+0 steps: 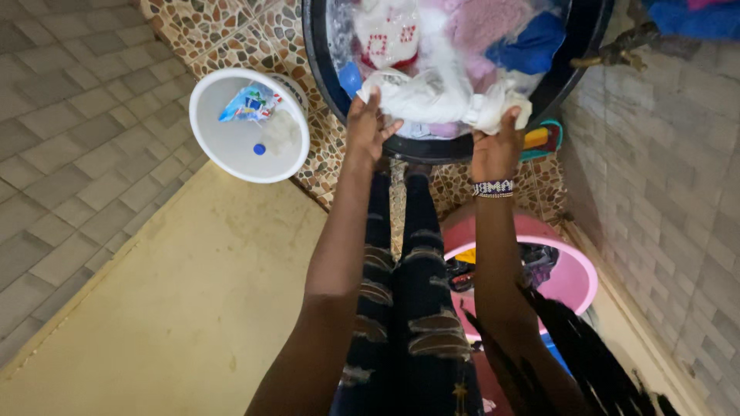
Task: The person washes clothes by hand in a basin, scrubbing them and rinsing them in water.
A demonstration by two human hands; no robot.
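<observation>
Head view: left hand (368,123) and right hand (497,146), both clenched on a white garment (439,100), held at the near rim of a black wash basin (324,69) full of soapy, coloured laundry. Washing appears mid-course: many pieces remain soaking. White bucket (231,146) to the left holds sachets; pink basin (574,273) near the right wall.

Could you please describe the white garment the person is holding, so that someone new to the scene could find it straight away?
Start at the big dark round basin at the top, full of soapy laundry. At its near rim, the left hand and right hand stretch one wet white cloth between them. Unlike the pink and blue clothes behind, it is plain white and the only piece held.
</observation>
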